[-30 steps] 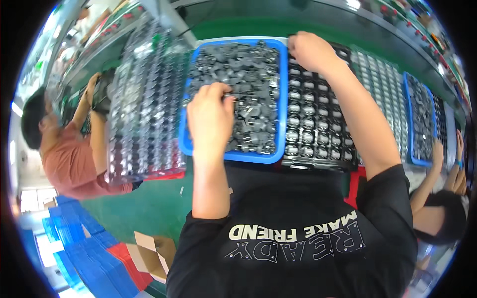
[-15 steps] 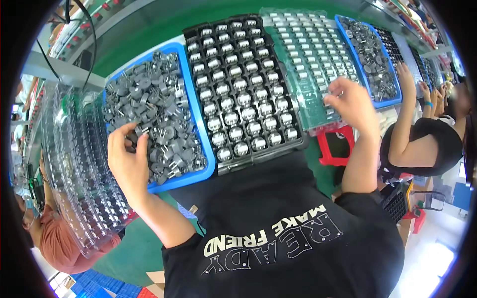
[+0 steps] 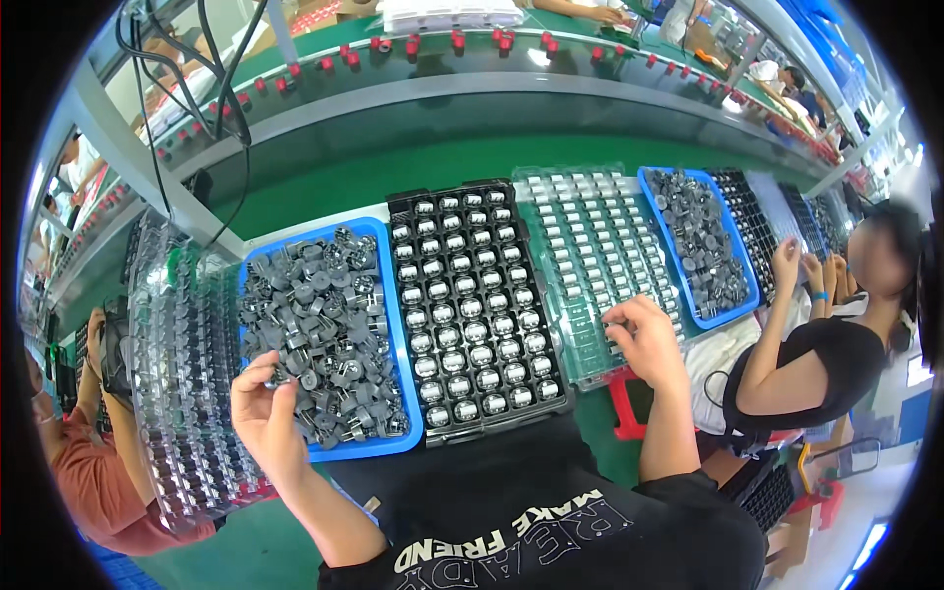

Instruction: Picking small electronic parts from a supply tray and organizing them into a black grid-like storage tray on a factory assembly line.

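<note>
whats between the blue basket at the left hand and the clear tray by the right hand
In the head view, a black tray holding silvery parts lies between the blue basket and the clear tray.

Grey pronged parts point(image 3: 320, 334) heaped in a blue bin point(image 3: 401, 344), silver pieces point(image 3: 580, 228) rowed in a clear tray point(image 3: 580, 339)

The person wears a black short-sleeved T-shirt point(image 3: 472, 482), which fills the bottom centre of the frame. Two slanting rows of lettering cross the chest, climbing toward the right: the upper one in solid cream block capitals point(image 3: 490, 542), the lower in larger hollow letters point(image 3: 582, 534) drawn with a thin pale line. The left sleeve point(image 3: 356, 568) and right sleeve point(image 3: 703, 513) are plain black, and both forearms, the left hand point(image 3: 265, 418) and the right hand point(image 3: 649, 346) are bare.
</note>
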`<action>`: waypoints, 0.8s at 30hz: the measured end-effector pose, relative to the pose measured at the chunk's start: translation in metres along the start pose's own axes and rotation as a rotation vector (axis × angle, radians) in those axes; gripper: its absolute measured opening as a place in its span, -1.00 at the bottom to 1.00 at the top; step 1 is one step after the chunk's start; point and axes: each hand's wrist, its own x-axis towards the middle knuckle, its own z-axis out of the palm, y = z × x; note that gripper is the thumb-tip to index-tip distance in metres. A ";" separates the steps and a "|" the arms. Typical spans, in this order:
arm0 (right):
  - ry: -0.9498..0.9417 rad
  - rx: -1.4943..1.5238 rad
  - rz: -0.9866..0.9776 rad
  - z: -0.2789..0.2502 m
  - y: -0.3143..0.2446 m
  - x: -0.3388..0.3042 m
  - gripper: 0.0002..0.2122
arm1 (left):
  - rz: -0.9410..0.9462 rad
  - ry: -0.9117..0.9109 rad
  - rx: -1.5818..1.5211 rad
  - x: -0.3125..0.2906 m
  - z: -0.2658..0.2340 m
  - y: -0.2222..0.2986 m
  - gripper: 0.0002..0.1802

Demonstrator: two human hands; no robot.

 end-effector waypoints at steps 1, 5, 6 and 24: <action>0.004 -0.001 -0.004 0.000 -0.001 0.000 -0.86 | -0.093 -0.001 -0.253 -0.005 0.003 0.003 -0.59; 0.030 0.036 -0.090 0.009 -0.012 0.014 -0.85 | -0.199 -0.072 -0.448 -0.019 0.026 0.021 -0.52; -0.005 0.115 -0.021 0.012 -0.020 0.016 -0.86 | -0.208 -0.098 -0.473 -0.024 0.033 0.025 -0.52; 0.026 0.747 -0.564 0.070 -0.200 0.017 -0.73 | -0.189 -0.234 -0.588 -0.032 0.112 0.051 -0.51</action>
